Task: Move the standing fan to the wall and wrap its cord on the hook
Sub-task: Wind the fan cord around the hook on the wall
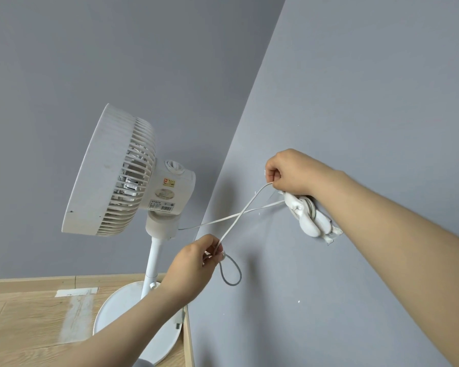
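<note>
The white standing fan [117, 176] stands in the corner on its round base [122, 311], close to the grey wall on the right. Its thin white cord [239, 214] runs from the fan's neck to the white hook [310, 218] stuck on that wall, with a turn of cord around the hook. My right hand [292, 172] pinches the cord just above the hook. Lower down, my left hand [196, 258] grips the same cord, and a small loop [231, 271] hangs below its fingers. The two cord strands cross between my hands.
Grey walls [368, 102] meet in a corner behind the fan. The wooden floor [24, 319] has a light baseboard and a strip of white tape [76, 292] near the fan's base. The cord's plug end [179, 323] lies on the base's right edge.
</note>
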